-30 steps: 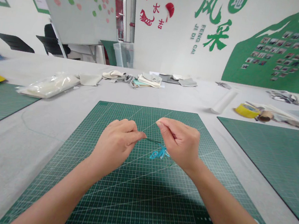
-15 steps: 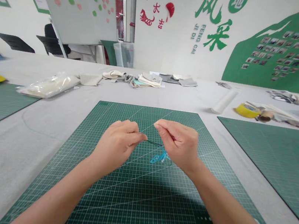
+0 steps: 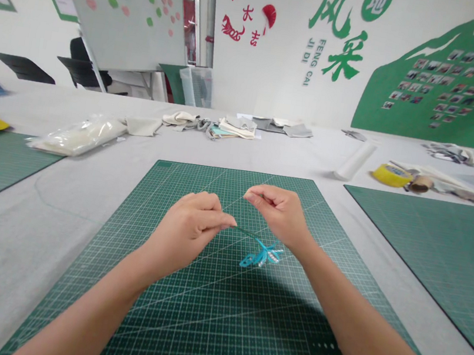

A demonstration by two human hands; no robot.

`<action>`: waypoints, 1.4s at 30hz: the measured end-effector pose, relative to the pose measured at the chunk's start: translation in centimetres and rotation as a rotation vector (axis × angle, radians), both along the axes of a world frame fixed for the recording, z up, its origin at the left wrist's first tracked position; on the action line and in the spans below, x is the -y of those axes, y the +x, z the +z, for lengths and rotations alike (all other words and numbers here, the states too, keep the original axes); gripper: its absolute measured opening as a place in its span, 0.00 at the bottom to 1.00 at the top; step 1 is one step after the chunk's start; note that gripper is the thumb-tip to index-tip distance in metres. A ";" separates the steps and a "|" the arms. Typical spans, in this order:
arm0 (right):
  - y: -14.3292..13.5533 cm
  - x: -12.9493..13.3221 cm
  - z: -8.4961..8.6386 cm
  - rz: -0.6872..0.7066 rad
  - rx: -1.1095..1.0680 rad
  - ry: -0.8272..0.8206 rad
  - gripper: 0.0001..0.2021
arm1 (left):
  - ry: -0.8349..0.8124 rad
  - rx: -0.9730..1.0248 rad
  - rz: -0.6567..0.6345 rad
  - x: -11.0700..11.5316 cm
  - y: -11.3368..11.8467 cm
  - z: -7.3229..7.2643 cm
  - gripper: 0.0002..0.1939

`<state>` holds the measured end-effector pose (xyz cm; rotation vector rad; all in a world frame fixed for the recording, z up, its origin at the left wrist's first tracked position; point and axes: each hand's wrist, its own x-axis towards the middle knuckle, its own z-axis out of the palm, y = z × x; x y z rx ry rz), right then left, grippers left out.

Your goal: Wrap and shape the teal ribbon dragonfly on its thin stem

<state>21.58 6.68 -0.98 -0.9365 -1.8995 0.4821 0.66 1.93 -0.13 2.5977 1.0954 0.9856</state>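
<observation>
My left hand (image 3: 186, 232) pinches the thin dark green stem (image 3: 246, 232) of a small blue flower (image 3: 261, 255). The blossom hangs at the right end of the stem, above the green cutting mat (image 3: 197, 326), and has pale bead-like bits on its petals. Above and to the right of the flower, my right hand (image 3: 279, 210) is closed in a pinch, apart from the stem. Whatever its fingertips hold, perhaps a fine thread, is too small to make out.
A fine green thread (image 3: 44, 199) trails over the tablecloth toward the mat's left edge. Further mats lie left and right (image 3: 425, 259). At the back are a plastic-wrapped packet (image 3: 78, 136), fabric pieces (image 3: 238, 127), a white roll (image 3: 355, 162) and yellow tape (image 3: 392, 174).
My right hand has moved slightly up and away from the flower, so more of the blossom shows. The flower hangs a little lower. My left hand keeps its pinch almost in place.
</observation>
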 end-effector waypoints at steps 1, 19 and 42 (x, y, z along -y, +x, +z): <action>0.0 -0.1 -0.1 0.017 -0.011 -0.022 0.09 | -0.021 0.019 -0.005 0.0 0.0 0.1 0.12; -2.2 -0.2 -2.9 0.116 -0.039 -0.223 0.11 | -0.098 0.344 0.288 -0.5 -0.5 0.6 0.09; -4.3 4.4 -2.7 0.070 0.011 0.152 0.10 | -0.062 0.393 0.539 -0.9 -1.2 0.4 0.09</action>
